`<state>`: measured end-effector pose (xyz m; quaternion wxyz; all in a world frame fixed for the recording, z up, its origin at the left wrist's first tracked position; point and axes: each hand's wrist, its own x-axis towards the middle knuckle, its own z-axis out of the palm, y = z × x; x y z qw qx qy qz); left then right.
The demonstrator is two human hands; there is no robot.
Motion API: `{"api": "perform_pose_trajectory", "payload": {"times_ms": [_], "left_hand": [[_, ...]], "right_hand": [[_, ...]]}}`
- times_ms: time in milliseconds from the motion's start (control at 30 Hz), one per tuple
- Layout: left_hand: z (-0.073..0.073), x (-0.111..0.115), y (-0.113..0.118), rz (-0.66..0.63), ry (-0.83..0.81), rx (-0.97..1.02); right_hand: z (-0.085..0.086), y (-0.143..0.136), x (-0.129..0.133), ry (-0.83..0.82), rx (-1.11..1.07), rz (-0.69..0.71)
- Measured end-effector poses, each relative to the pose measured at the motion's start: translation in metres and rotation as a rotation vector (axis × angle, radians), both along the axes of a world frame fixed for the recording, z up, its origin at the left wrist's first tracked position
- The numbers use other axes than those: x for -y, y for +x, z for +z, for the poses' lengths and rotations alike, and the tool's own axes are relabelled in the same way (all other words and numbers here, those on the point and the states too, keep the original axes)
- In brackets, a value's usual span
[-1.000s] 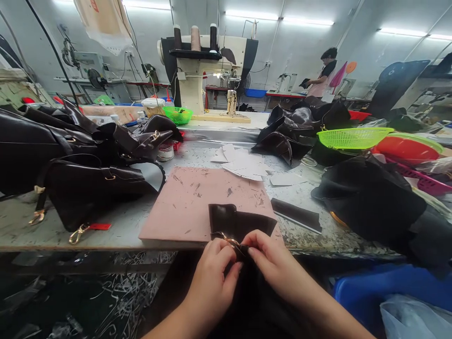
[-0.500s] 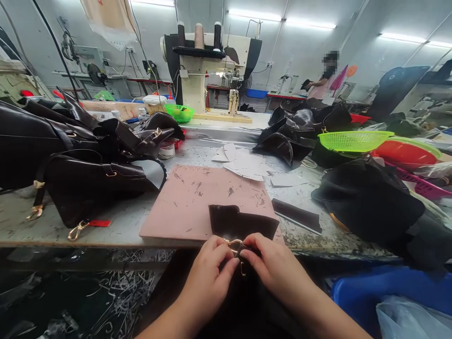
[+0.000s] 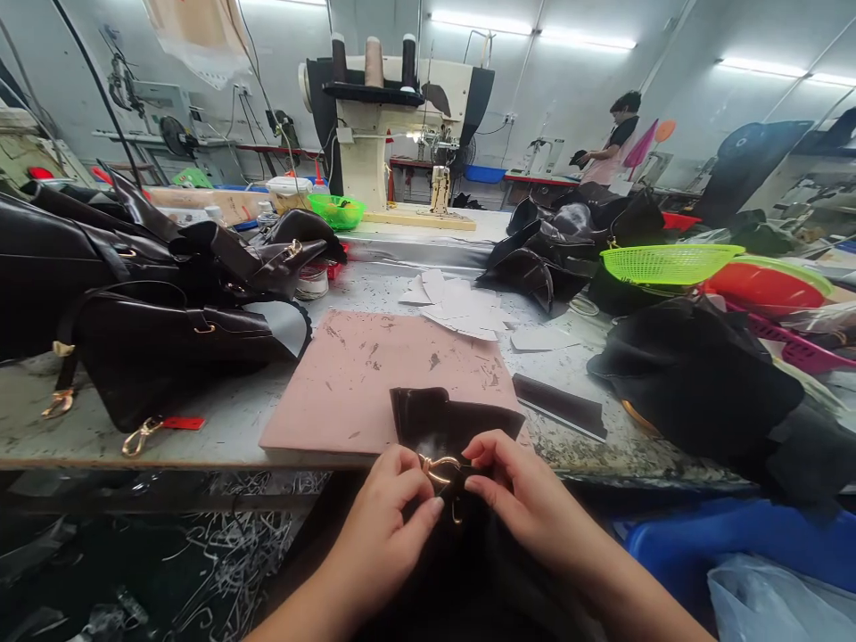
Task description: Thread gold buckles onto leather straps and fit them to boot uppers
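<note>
At the bench's front edge, my left hand pinches the left end of a gold metal clasp. Just right of it, my right hand has thumb and forefinger closed on a dark strap piece beside the clasp. Behind the fingers, a dark brown leather piece stands up over the pink board. A small gold hook hangs below the clasp between my hands. The lower part of the leather is lost in dark shadow.
Dark leather bags pile up at the left. White paper pieces lie beyond the board, with a sewing machine behind. At the right are black material, a green basket and a blue bin. A person stands far back.
My fingers have drawn slightly apart, and more of the gold clasp shows between them. The view has shifted slightly.
</note>
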<state>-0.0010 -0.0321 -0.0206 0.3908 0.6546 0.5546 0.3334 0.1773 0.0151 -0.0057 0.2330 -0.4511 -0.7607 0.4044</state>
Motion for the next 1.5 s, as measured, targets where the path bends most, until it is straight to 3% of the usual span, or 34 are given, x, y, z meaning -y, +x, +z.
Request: {"api": "perform_pose_trajectory", "payload": {"times_ms": [200, 400, 533, 667, 967, 1033, 1167, 1267, 1333, 1433, 1500], "left_hand": [[-0.003, 0.000, -0.005, 0.017, -0.028, 0.026], [-0.002, 0.003, -0.013, -0.003, -0.059, 0.049], [-0.006, 0.005, -0.012, 0.024, -0.039, -0.011], [-0.005, 0.003, -0.009, 0.030, 0.003, -0.067], [0.001, 0.001, -0.019, -0.018, -0.058, -0.108], [0.009, -0.002, -0.028, -0.069, -0.073, -0.222], [0.041, -0.029, -0.046, -0.334, -0.055, -0.389], [0.055, -0.066, -0.039, -0.256, 0.106, -0.403], [0.059, -0.089, -0.025, -0.314, 0.100, -0.471], [0.079, -0.113, -0.010, -0.529, 0.007, -0.559], [0.109, -0.117, -0.015, -0.524, 0.080, -0.557]], "right_hand": [[0.005, -0.001, -0.002, -0.010, 0.043, 0.083], [0.002, -0.002, -0.004, 0.015, 0.098, -0.055], [0.013, -0.004, -0.005, -0.021, 0.162, 0.052], [0.020, -0.006, -0.006, -0.020, 0.209, 0.018], [0.004, -0.005, -0.006, -0.128, -0.043, 0.008], [0.006, -0.005, -0.006, -0.139, -0.056, 0.013], [0.011, -0.008, -0.004, -0.053, -0.041, 0.062], [0.011, -0.013, 0.000, 0.012, -0.072, 0.103], [0.009, -0.013, 0.002, 0.099, -0.156, 0.102], [0.009, 0.003, 0.002, 0.331, -0.325, -0.078], [0.012, 0.023, -0.002, 0.414, -0.383, -0.302]]}}
